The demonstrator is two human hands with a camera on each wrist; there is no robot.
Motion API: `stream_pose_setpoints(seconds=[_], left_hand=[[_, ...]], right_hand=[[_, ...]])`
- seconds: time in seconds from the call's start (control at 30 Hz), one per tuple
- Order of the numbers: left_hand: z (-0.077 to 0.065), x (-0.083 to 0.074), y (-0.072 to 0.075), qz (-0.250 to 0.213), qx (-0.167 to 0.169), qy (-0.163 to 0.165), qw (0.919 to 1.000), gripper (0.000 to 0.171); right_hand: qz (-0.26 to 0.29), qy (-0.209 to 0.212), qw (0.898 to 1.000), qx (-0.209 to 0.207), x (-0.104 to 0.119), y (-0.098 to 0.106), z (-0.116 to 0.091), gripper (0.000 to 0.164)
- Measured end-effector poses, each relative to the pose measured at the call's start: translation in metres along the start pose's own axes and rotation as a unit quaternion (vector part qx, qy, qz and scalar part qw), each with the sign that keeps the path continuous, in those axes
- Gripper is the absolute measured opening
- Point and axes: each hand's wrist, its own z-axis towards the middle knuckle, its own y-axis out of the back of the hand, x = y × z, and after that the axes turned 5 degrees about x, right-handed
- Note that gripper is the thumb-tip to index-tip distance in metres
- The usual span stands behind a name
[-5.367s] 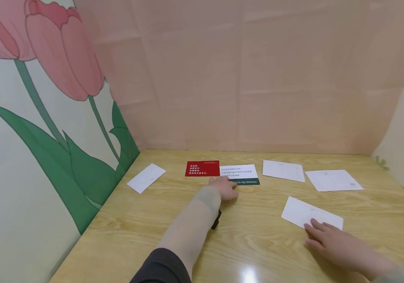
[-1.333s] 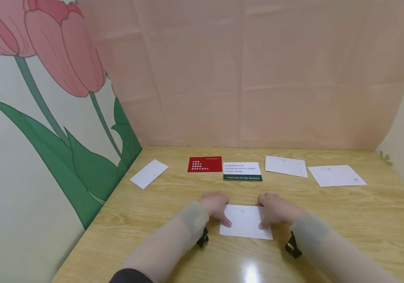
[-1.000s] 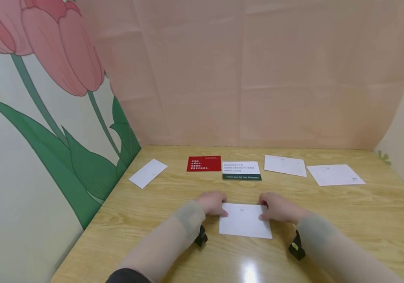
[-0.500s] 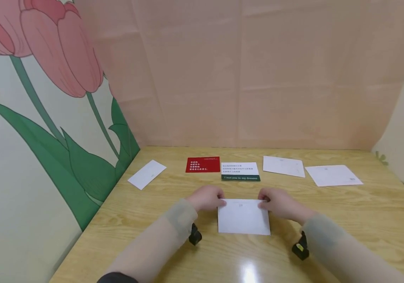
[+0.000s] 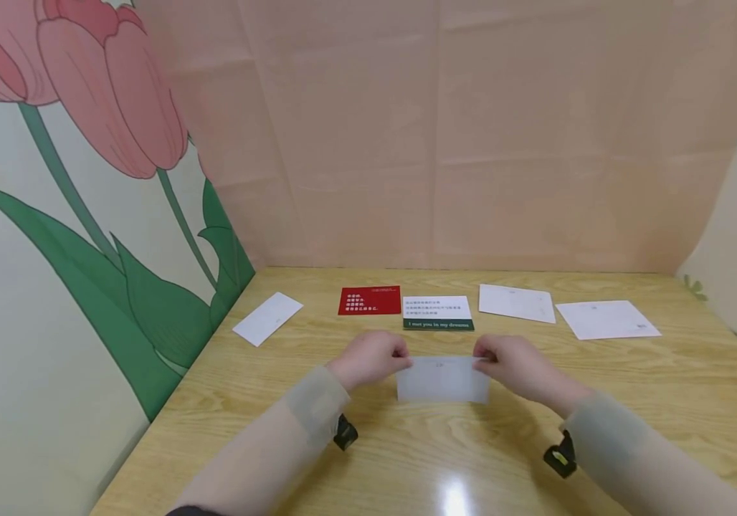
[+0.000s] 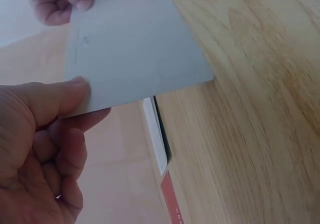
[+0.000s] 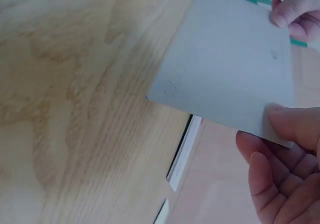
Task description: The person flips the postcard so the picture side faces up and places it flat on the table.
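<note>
A postcard (image 5: 442, 380), plain pale side toward me with a small printed mark near its top edge, is held up off the table between both hands. My left hand (image 5: 371, 358) pinches its upper left corner between thumb and fingers. At the upper right corner my right hand (image 5: 517, 365) pinches it the same way. In the left wrist view the postcard (image 6: 135, 44) is tilted, its lower edge close to the wood. Faint circles show along that edge of the postcard (image 7: 225, 59) in the right wrist view. Its far side is hidden from the head view.
Behind the hands lie a red card (image 5: 370, 300) and a white card with a green band (image 5: 438, 313), side by side. Two white cards, one nearer (image 5: 517, 304) and one farther right (image 5: 609, 319), lie at the right; another white card (image 5: 268, 319) lies left. A pink-covered wall (image 5: 446, 143) bounds the table.
Earlier the left hand was at the green-banded card while the right touched a postcard at the right. That postcard came to the middle, between both hands, and has since been lifted and tilted up.
</note>
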Motion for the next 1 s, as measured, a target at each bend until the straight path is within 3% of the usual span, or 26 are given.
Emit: stream_pose_setpoints(seconds=[0.2, 0.43, 0.63, 1.0], left_hand=[[-0.01, -0.001, 0.001, 0.035, -0.025, -0.047, 0.998, 0.009], [-0.017, -0.002, -0.003, 0.11, -0.062, -0.1, 0.987, 0.008], [-0.019, -0.002, -0.008, 0.14, -0.053, -0.113, 0.9823, 0.007], [-0.022, -0.001, -0.019, 0.157, -0.019, -0.131, 0.9788, 0.007]], right_hand=[[-0.05, 0.047, 0.997, -0.032, 0.008, -0.001, -0.01, 0.006], [-0.1, 0.109, 0.987, -0.061, 0.007, -0.006, -0.018, 0.022], [-0.131, 0.153, 0.978, -0.06, 0.004, -0.01, -0.024, 0.024], [-0.103, 0.149, 0.983, -0.007, -0.003, -0.018, -0.029, 0.024]])
